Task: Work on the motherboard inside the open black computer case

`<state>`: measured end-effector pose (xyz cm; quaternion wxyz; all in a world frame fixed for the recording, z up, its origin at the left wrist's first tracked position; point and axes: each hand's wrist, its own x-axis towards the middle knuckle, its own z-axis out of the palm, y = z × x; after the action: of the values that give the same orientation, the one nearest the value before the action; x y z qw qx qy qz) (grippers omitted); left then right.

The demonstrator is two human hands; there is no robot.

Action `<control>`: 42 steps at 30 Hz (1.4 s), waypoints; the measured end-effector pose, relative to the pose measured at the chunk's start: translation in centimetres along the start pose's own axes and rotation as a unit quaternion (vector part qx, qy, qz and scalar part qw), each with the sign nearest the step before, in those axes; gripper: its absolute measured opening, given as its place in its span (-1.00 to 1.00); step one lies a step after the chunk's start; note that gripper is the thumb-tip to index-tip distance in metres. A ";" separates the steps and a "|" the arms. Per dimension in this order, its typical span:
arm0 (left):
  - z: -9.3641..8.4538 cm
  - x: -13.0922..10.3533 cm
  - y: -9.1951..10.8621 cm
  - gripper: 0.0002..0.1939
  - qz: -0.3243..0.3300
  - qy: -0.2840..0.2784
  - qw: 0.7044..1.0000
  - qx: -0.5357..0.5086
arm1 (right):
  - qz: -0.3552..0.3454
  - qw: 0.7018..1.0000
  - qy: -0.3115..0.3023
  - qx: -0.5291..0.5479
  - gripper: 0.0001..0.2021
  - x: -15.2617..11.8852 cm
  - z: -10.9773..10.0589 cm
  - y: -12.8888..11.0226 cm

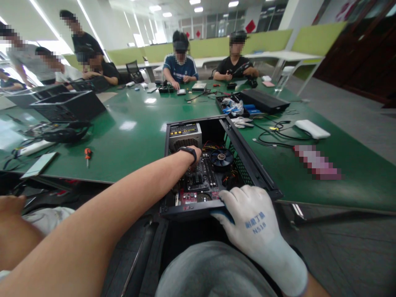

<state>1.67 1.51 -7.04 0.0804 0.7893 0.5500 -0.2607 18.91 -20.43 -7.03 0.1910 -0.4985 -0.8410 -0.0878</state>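
An open black computer case [262, 173] lies on its side at the table's near edge, its inside facing up. My left hand [195, 156], bare and with a black band at the wrist, reaches down into it over the motherboard [201, 175]. The fingers are mostly hidden, so I cannot see what they touch. My right hand [247, 214], in a white glove, is closed over the near rim of the case. Inside are a power supply [185, 138], a cooling fan [221, 157] and a red circuit board [189, 198].
An orange screwdriver [88, 156] and a phone-like slab [39, 165] lie left on the green table [133, 140]. Cables and a white power bank-like block [313, 128] lie right. Beyond the case is a black tray [220, 105] with gloves. Several people work around the table.
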 end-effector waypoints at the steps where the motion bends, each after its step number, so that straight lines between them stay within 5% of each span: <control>1: 0.0 0.0 0.0 -0.32 0.002 0.000 1.000 0.007 | 0.000 1.000 0.000 0.000 -0.69 0.0 0.0 0.0; 42: -0.8 -1.0 0.7 -0.26 0.007 -0.018 0.997 0.073 | -0.008 1.000 0.021 -0.013 -0.72 0.0 -0.2 -0.1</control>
<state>2.28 0.75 -6.02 0.0344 0.7923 0.5225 -0.3132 18.91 -20.54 -6.86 0.2014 -0.4925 -0.8395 -0.1105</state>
